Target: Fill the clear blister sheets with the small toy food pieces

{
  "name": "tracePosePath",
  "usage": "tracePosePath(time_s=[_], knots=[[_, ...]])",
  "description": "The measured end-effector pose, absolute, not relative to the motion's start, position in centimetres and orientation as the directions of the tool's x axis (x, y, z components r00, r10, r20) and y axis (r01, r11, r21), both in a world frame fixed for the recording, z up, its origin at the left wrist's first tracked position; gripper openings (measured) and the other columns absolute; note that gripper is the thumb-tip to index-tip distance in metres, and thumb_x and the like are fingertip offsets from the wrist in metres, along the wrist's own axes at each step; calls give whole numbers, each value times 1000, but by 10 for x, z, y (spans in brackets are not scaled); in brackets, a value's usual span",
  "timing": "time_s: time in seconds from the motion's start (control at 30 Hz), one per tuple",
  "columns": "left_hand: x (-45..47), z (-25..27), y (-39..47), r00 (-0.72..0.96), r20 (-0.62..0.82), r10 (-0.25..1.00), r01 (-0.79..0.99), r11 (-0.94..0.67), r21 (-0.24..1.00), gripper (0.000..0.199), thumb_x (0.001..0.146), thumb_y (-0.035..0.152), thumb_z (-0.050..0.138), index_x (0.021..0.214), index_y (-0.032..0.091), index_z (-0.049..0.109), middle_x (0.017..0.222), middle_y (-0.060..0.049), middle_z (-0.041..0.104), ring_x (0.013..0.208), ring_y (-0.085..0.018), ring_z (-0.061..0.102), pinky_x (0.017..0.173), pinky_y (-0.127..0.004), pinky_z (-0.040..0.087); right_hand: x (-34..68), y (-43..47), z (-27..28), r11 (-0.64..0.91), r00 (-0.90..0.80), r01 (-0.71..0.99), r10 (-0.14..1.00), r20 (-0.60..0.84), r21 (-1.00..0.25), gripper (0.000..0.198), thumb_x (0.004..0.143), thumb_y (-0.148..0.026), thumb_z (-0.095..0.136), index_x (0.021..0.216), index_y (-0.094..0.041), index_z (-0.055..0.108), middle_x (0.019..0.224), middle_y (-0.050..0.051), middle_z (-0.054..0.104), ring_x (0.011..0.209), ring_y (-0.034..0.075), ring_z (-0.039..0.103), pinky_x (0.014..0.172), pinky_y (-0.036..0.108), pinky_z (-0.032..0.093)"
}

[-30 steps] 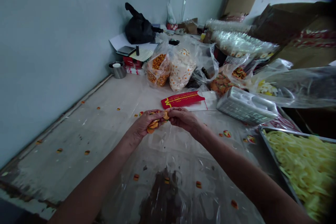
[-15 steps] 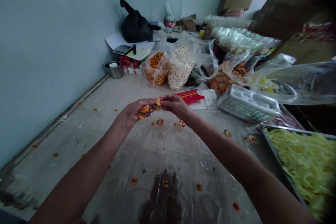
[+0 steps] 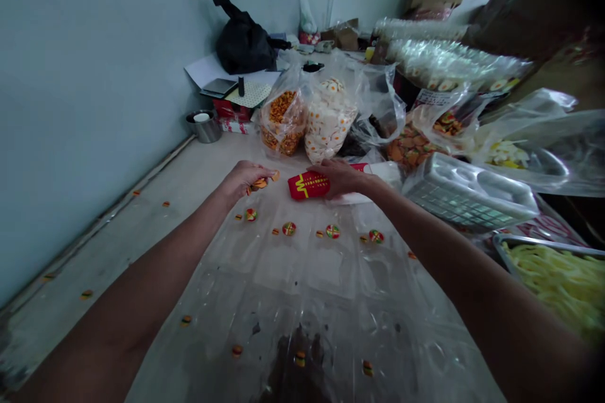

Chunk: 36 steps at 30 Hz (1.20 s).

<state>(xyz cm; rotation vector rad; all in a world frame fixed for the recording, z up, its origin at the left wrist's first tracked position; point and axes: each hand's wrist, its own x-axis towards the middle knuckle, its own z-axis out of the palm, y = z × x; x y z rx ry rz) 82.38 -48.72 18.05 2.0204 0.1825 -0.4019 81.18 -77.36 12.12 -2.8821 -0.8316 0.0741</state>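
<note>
My left hand (image 3: 244, 179) is closed around several small orange-brown burger-shaped pieces (image 3: 259, 184), which poke out between the fingertips. To its right, my right hand (image 3: 343, 177) lies over a flat red carton (image 3: 307, 185) with yellow markings. Its fingers bend over the carton's far edge and its thumb side rests at the near edge. White card (image 3: 387, 173) shows under and beyond that hand. Nearer to me, clear plastic film (image 3: 326, 271) covers the table, with rows of tiny burger pieces (image 3: 300, 359) and round red-green pieces (image 3: 289, 228) spread on it.
Behind the hands stand a bag of orange pieces (image 3: 282, 119) and a bag of egg-like pieces (image 3: 331, 119). A white plastic basket (image 3: 472, 192) and a metal tray (image 3: 501, 252) of yellow strips are at right. A metal cup (image 3: 205, 129) stands by the left wall.
My hands were together over the burger pieces; they have parted. The right hand has moved right onto the red carton, whose marked end now shows further left. The view has shifted slightly.
</note>
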Motion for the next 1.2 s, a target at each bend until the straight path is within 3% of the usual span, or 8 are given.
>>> tracePosePath(time_s=[0.17,0.27,0.33,0.43,0.57,0.7,0.9,1.2], knots=[[833,171,-507,992,-128,1,75,-817,572,20,69,33,81,71,14,75,62,-7,67,58,-19,62,55,-28,42,801,-793,146,-864,894,444,409,183,-238,96,63,-32,81,151,-24,44,126,14,55,109,33,57,92,41,48],[824,161,-532,985,55,-164,-173,-940,293,25,79,36,71,87,14,79,79,-14,73,81,-28,69,70,-34,48,782,-810,159,-880,921,364,292,258,-306,99,62,-31,80,153,-21,42,122,12,54,102,31,58,88,40,49],[810,155,-549,942,29,-335,-336,-932,139,29,84,34,63,95,12,80,92,-18,75,93,-31,69,78,-36,48,769,-819,161,-868,928,338,243,283,-365,98,62,-30,80,152,-19,43,118,11,55,99,29,59,86,38,49],[794,150,-564,874,-146,-463,-461,-886,52,29,84,30,61,95,11,80,98,-20,74,95,-31,69,78,-34,47,755,-825,159,-852,935,305,183,304,-426,95,61,-28,80,149,-19,47,116,10,56,100,29,59,86,38,49],[804,155,-566,863,-289,-414,-392,-910,133,24,78,32,69,91,15,80,90,-13,76,80,-23,68,67,-28,44,749,-825,155,-842,948,260,130,289,-474,94,61,-28,80,148,-17,47,115,11,58,99,28,59,87,39,49],[826,159,-566,855,-412,-314,-264,-948,177,19,77,30,71,86,15,79,76,-7,74,63,-16,63,56,-23,40,754,-822,151,-843,949,285,182,256,-456,90,62,-28,79,147,-19,48,115,11,58,98,28,59,84,37,49],[832,152,-567,940,-270,-210,-124,-945,302,22,50,24,90,60,19,72,54,-2,63,57,-17,57,53,-24,35,756,-823,145,-866,925,379,353,137,-327,93,65,-39,82,149,-24,44,122,12,57,101,30,58,85,36,46],[834,147,-547,897,-383,-223,42,-817,575,18,50,10,83,50,16,66,47,0,57,49,-14,52,49,-22,34,777,-793,140,-840,857,510,514,30,-186,91,64,-36,84,148,-30,48,124,11,58,109,32,55,88,40,44]])
